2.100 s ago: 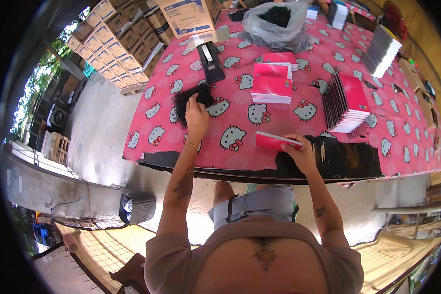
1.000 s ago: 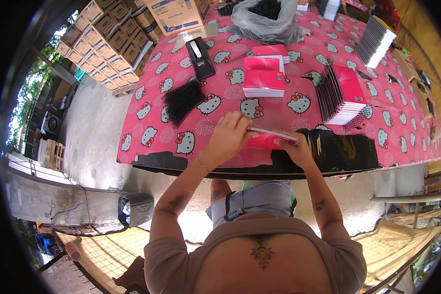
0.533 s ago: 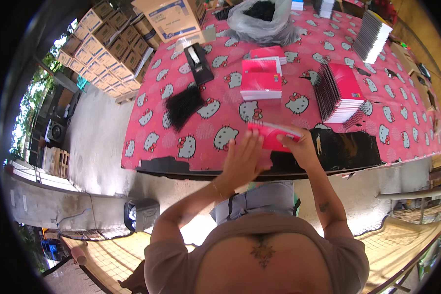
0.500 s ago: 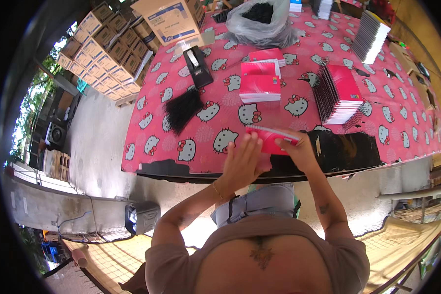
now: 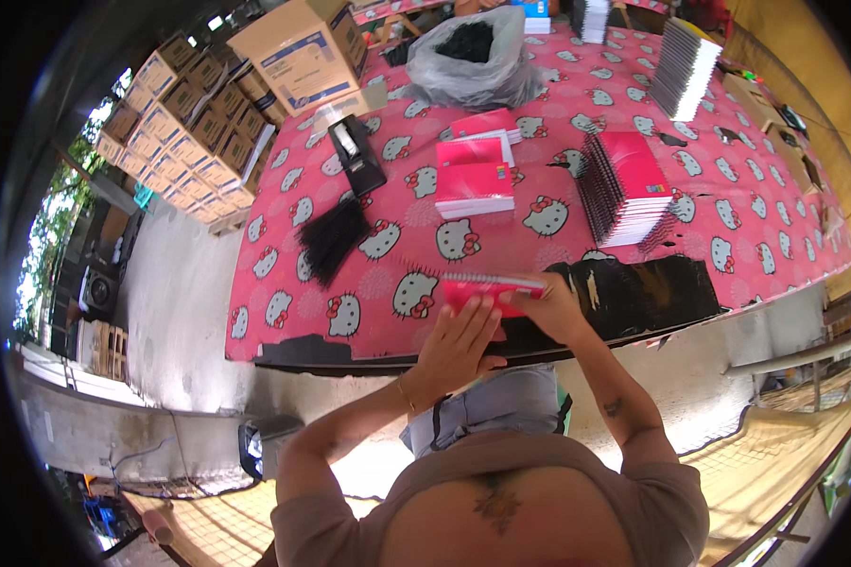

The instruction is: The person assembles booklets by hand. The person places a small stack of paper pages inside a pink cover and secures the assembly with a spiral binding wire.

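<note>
A pink-red spiral notebook point(image 5: 473, 291) lies at the near edge of the table, its binding edge facing away from me. My left hand point(image 5: 456, 342) rests on its near left part with the fingers stretched out. At the notebook's right end my right hand point(image 5: 547, 310) grips it, thumb on top. Beyond are small stacks of pink notebooks point(image 5: 475, 189). A taller stack of spiral-bound pink notebooks point(image 5: 633, 180) stands to the right. On the left lies a bundle of thin black binding coils point(image 5: 336, 236), touching a black tape dispenser point(image 5: 359, 161).
A clear plastic bag point(image 5: 473, 71) with black contents sits at the far side, beside an open cardboard box point(image 5: 303, 61). Another notebook stack point(image 5: 683, 71) stands far right. Many cartons point(image 5: 184, 123) are piled left of the table. The pink patterned cover point(image 5: 501, 250) is torn near me, showing black.
The notebook has gone from slanted to nearly level. My left hand has slid farther onto it, while my right hand keeps its grip. The whole view has shifted a little.
</note>
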`<state>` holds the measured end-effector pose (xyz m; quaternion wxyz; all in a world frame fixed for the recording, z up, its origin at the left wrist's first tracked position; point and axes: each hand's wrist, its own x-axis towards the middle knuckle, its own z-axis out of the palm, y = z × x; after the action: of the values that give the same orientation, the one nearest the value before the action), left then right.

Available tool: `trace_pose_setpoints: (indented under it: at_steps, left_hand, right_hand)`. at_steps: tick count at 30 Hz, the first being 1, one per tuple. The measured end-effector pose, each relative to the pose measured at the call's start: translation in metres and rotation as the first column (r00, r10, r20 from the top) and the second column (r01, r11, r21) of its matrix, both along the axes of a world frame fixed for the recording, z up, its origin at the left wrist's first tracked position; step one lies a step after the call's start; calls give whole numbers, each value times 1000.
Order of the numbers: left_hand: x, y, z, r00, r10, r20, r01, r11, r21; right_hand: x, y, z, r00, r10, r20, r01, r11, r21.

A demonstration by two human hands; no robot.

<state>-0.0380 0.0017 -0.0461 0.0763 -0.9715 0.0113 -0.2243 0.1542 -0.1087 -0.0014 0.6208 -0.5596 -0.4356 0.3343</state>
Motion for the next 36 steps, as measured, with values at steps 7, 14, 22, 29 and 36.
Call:
trace_pose_setpoints:
  at_steps: [7,14,22,29,36]
  left_hand:
    - [14,-4,-4,999,29,-28,-30,999,-43]
    - [33,-4,12,980,188,-62,-191,981,-37]
    - [32,-7,16,987,159,37,-153,979,-133]
    - [47,23,62,976,115,-182,-171,928,-331]
    - [41,17,58,968,150,-202,-209,927,-312]
  right_hand:
    - [5,8,-28,998,-8,62,8,1000,-7]
    - [13,6,-55,977,18,211,-17,1000,-10]
    - [6,9,-59,984,18,180,-12,999,-33]
    - [6,13,-53,988,8,152,-8,1000,-3]
    - [-3,15,-51,984,6,180,4,998,-56]
